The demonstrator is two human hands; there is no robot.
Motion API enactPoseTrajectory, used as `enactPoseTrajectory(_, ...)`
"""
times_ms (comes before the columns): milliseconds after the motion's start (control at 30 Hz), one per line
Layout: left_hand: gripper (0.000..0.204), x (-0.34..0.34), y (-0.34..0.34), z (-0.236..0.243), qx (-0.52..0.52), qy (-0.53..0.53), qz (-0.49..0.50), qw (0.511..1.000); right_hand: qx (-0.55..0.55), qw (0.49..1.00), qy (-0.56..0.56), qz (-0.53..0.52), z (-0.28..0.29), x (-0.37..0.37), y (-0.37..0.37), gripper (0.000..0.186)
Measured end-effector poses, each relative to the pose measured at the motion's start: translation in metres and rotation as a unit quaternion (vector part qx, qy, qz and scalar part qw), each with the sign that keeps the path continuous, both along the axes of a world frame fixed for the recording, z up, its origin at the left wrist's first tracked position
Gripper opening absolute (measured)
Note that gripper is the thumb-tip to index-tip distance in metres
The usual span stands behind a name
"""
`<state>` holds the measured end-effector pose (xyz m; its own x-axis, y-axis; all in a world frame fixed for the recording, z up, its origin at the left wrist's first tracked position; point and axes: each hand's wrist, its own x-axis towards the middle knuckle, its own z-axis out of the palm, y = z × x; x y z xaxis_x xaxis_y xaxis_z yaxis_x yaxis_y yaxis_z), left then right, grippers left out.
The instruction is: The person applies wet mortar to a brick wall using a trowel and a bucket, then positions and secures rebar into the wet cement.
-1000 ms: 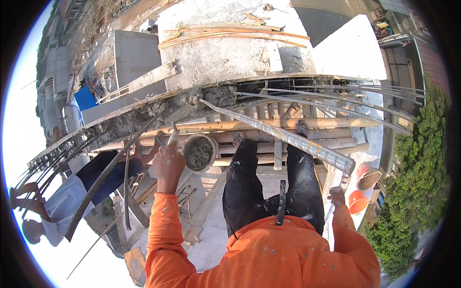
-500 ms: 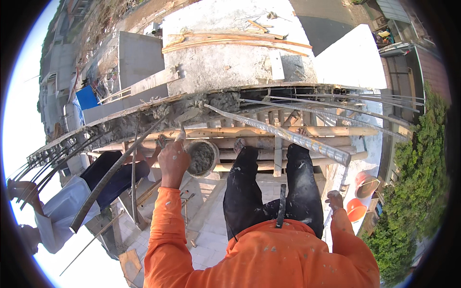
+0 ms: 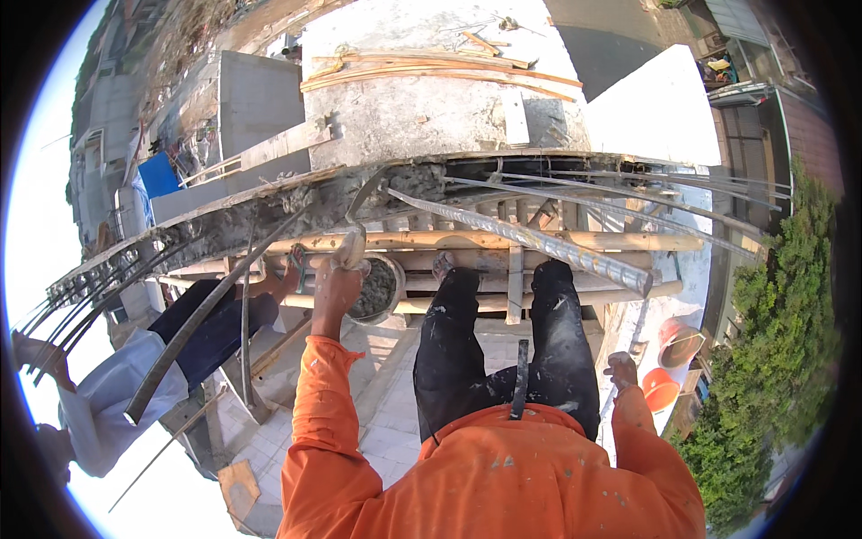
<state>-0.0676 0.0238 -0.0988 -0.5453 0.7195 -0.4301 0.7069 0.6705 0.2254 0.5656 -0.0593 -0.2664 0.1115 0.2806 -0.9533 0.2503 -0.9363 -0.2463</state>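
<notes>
My left hand (image 3: 339, 286) is closed round the handle of a trowel (image 3: 365, 196). Its blade, turned nearly edge-on, meets the grey wet concrete (image 3: 332, 199) in the long formwork trough ahead of me. Just right of this hand and partly behind it, a bucket (image 3: 401, 292) of grey mortar stands by the bamboo poles. A thick ribbed steel bar (image 3: 530, 235) juts from the trough toward me, to the right of the trowel. My right hand (image 3: 621, 370) hangs low beside my right thigh, fingers curled, with nothing visible in them.
At left, a co-worker in a light shirt (image 3: 135, 377) is near several rebars (image 3: 193, 332). Bamboo poles (image 3: 584, 242) run crosswise below the trough, by my feet. Orange buckets (image 3: 662, 389) stand at right near green foliage (image 3: 772, 359). Wood strips (image 3: 440, 72) lie on the slab beyond.
My left hand has moved slightly right, over the bucket's left side. The trowel blade has turned from lying flat to nearly edge-on. My right hand stays low at my side.
</notes>
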Motion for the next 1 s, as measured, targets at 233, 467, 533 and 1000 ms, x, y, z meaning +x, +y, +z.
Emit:
enactPoseTrajectory(233,0.052,-0.033,-0.029,-0.043,0.004,-0.035,0.249,0.968,-0.001,0.998,-0.040,0.055,-0.003,0.004,0.005,0.014)
enactPoseTrajectory(467,0.054,0.001,-0.033,-0.028,-0.091,0.094,0.041,0.991,0.007,0.997,-0.027,0.074,0.000,0.012,0.028,0.009)
enactPoseTrajectory(533,0.058,0.007,-0.038,-0.020,-0.089,0.073,0.057,0.992,0.012,0.997,-0.034,0.062,-0.002,0.014,0.039,0.009)
enactPoseTrajectory(1000,0.039,-0.159,-0.101,0.063,-0.133,0.178,0.159,0.962,0.076,0.992,-0.034,0.095,0.038,-0.019,0.129,0.011)
